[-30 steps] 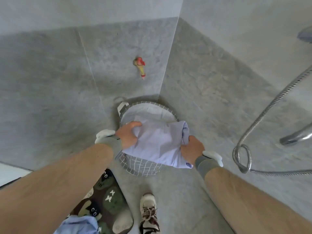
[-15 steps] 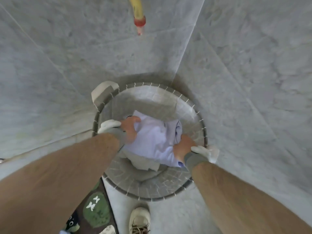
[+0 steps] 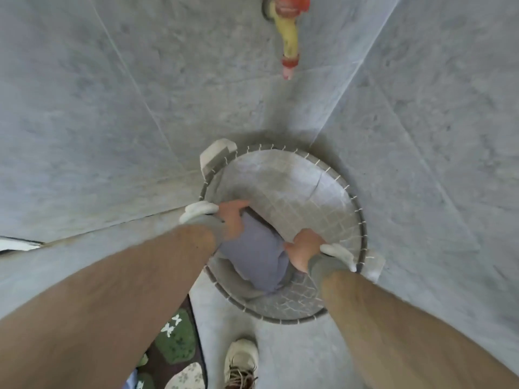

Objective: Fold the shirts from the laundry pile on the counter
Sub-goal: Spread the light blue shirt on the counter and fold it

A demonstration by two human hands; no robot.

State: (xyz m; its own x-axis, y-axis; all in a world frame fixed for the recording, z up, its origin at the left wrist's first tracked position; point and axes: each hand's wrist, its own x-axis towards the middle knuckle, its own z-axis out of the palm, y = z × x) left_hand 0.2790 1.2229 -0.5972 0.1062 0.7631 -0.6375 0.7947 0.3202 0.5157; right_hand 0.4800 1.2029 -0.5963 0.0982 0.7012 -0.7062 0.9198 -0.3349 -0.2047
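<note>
Two hands reach down into a round grey laundry basket point(image 3: 331, 189) that stands in the corner of grey tiled walls. The left hand point(image 3: 231, 220) grips the upper left edge of a folded lavender shirt point(image 3: 254, 254) — fingers curled over the cloth. The shirt sits inside the basket, between both hands. The right hand point(image 3: 302, 248) clutches its right edge. Above, a yellow-and-red tap point(image 3: 288, 32) juts from the wall; below, a pale shoe point(image 3: 241, 363) on the floor — a patterned mat point(image 3: 175, 349) beside it.
</note>
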